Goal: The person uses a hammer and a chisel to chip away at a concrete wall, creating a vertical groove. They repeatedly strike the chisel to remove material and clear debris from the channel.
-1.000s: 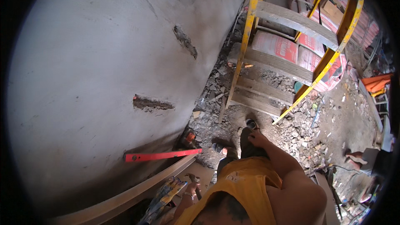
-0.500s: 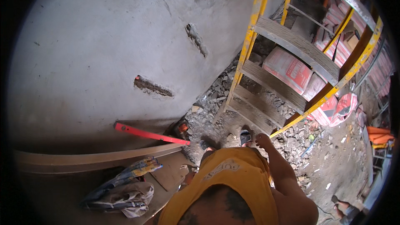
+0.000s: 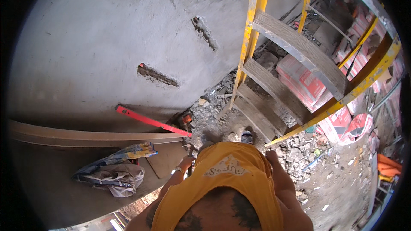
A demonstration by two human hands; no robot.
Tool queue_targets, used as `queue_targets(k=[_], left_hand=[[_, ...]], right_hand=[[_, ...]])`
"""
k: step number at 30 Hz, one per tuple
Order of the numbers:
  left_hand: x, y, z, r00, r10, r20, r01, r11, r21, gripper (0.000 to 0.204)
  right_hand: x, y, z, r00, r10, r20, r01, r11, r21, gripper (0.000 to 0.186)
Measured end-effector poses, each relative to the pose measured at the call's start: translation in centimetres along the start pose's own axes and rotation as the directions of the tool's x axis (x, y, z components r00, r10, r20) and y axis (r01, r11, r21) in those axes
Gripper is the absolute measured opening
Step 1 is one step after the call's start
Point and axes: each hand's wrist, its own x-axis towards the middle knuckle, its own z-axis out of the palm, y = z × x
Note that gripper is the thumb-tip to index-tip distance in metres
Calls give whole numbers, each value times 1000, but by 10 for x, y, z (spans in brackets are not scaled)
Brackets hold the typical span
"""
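Note:
My left hand (image 3: 185,163), with a band at its wrist, is closed around the upright dark handle of what looks like a hammer (image 3: 190,150), left of my yellow tank top. That hand is beside the edge of a brown board surface. My right hand (image 3: 271,155) hangs at my other side, close to the foot of the yellow stepladder (image 3: 299,51); its fingers are mostly hidden. A red spirit level (image 3: 150,120) leans by the wall in front of my left side. Next to the level's near end, an orange and dark tool (image 3: 186,119) lies at the wall's base.
The grey plastered wall (image 3: 94,38) has two chiselled slots (image 3: 157,75). Broken rubble (image 3: 295,156) covers the floor around the ladder. Red and white bags (image 3: 302,79) lie behind its steps. Crumpled plastic sacks (image 3: 115,171) rest on the brown board (image 3: 167,158) at left.
My left hand and the hammer have come up into clearer view. My right hand has drawn back from beside the ladder's foot toward my body. The view has shifted slightly.

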Motion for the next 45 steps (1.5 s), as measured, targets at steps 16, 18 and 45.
queue_targets(k=[16, 18, 45], left_hand=[[18, -57, 31, 936, 319, 146, -325, 632, 704, 31], [5, -39, 46, 971, 221, 93, -237, 823, 516, 30], [-39, 46, -5, 983, 184, -18, -184, 983, -21, 45]], right_hand=[[17, -25, -95, 820, 429, 379, -537, 346, 769, 31], [14, -21, -102, 807, 427, 408, -551, 294, 781, 33], [61, -99, -135, 874, 321, 365, -441, 207, 873, 37]])
